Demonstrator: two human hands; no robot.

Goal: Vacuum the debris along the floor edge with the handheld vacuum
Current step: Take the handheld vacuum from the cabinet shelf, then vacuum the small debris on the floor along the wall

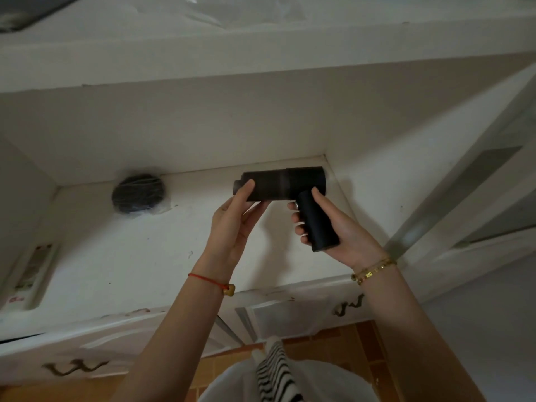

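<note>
A black handheld vacuum (285, 184), pistol-shaped, is held above a white cabinet top (130, 250) near its back right corner. My right hand (333, 224) is wrapped around the vacuum's handle, which points down toward me. My left hand (236, 216) grips the left end of the vacuum's barrel, thumb on top and fingers below. The barrel lies level and points left. The orange tiled floor (342, 346) shows at the bottom; I cannot make out debris on it.
A dark round object in clear wrap (137, 194) lies at the back left of the cabinet top. A white remote (33, 274) rests at the left edge. Drawers with curled metal handles (74, 368) sit below. A white shelf (261, 53) overhangs.
</note>
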